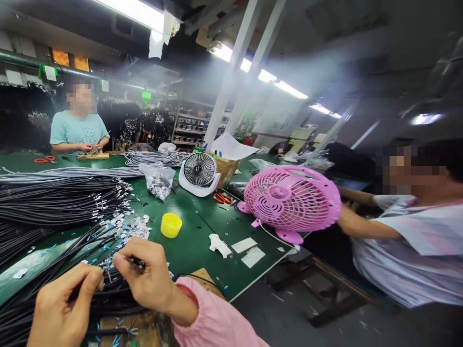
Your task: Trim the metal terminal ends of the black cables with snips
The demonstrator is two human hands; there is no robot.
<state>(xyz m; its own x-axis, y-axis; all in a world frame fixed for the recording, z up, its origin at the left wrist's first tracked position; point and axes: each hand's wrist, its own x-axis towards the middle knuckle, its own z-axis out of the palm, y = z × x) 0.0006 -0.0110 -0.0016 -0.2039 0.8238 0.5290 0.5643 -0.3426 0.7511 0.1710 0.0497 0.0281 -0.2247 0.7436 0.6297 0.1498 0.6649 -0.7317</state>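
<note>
My left hand (pixel 65 303) is closed in a pinch at the lower left, thumb pressed to forefinger; what it grips is too small to make out. Just to its right, my right hand (pixel 148 272) is closed too, fingers curled round a small dark thing that I cannot name. The fingertips of both hands nearly meet over black cables (pixel 115 294). Below them is a brown board (pixel 144 327), where a cable end with stripped blue and white wires (pixel 125 331) lies. White tags and blue scraps (pixel 132 226) are heaped just beyond my hands.
Bundles of black cables (pixel 61 200) and grey cables (pixel 87 172) cover the table's left. Ahead are a yellow tape roll (pixel 171 225), a plastic bag (pixel 158 180), a white fan (pixel 199 173), red-handled scissors (pixel 223 198) and a pink fan (pixel 291 197). Two people sit at left and right.
</note>
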